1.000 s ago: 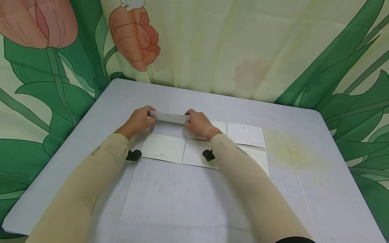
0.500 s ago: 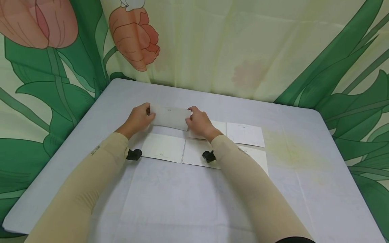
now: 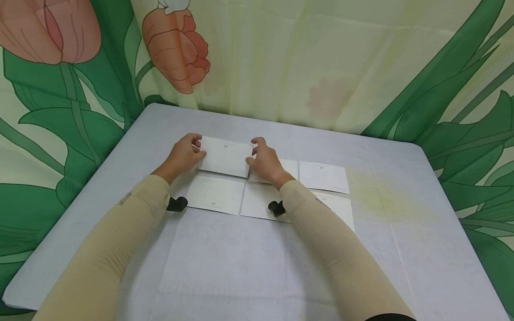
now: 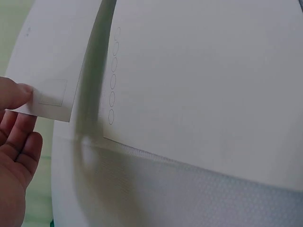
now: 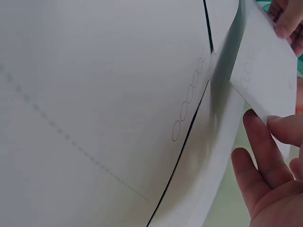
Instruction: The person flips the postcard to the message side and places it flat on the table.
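A white postcard [image 3: 225,157] is held between both hands at the back left of the table, its face tilted upward. My left hand [image 3: 184,154] pinches its left edge; in the left wrist view the thumb lies on the postcard [image 4: 52,56] near a printed stamp box, with fingers behind. At the opposite edge, my right hand [image 3: 266,161] pinches with thumb on the face, the other fingers spread behind in the right wrist view. Just in front lies another postcard [image 3: 215,195], flat on the cloth. Printed ovals run along the edge of a lying postcard [image 5: 104,94].
More postcards lie flat in two rows: one [image 3: 323,176] at the back right, one [image 3: 290,167] partly behind the right hand, and others under the right forearm [image 3: 341,209]. A white cloth covers the table [image 3: 225,263]. A flowered curtain [image 3: 281,58] hangs behind it.
The held postcard has turned from nearly edge-on to face-up, tilting so its whole face shows. Both hands have stayed about in place, the right fingers lifting slightly. The lying postcards have not moved.
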{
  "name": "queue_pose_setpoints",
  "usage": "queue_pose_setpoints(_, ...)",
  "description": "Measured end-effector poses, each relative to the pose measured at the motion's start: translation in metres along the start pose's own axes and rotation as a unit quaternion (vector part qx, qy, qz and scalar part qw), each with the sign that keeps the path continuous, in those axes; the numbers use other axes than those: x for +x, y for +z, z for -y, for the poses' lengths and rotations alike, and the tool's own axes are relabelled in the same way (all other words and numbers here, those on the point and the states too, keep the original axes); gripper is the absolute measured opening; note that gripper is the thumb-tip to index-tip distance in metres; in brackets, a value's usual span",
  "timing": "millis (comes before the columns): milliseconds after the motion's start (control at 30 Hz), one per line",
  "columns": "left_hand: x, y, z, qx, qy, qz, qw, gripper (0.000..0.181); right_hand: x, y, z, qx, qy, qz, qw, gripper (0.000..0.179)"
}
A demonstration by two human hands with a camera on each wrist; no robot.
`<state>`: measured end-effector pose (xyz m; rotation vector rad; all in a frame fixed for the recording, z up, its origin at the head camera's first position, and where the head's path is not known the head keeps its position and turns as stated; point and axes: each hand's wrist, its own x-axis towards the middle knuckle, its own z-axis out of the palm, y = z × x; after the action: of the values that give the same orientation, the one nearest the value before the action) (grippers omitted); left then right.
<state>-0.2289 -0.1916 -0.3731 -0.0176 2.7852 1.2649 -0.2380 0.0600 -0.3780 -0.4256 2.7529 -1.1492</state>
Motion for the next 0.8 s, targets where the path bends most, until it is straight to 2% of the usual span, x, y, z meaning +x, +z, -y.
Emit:
queue_pose_setpoints(133,0.000,0.002,0.002,-0.006,0.009,-0.004,0.9999,0.051,0.000,0.001,0.000,-0.006,-0.013,-0.015,0.9998,0.042)
queue_pose_setpoints(300,0.001,0.004,0.005,0.002,0.019,-0.002,0.9998,0.042,0.000,0.002,-0.001,-0.039,-0.019,-0.016,0.9989,0.030)
queue_pose_setpoints(600,0.004,0.009,0.007,0.032,0.009,0.022,0.9992,0.048,-0.001,0.007,0.000,-0.060,0.013,0.020,0.9979,0.051)
queue_pose_setpoints(800,0.005,0.010,0.009,0.054,0.000,0.047,0.9974,0.051,-0.002,0.013,0.001,-0.078,0.035,0.038,0.9956,0.053)
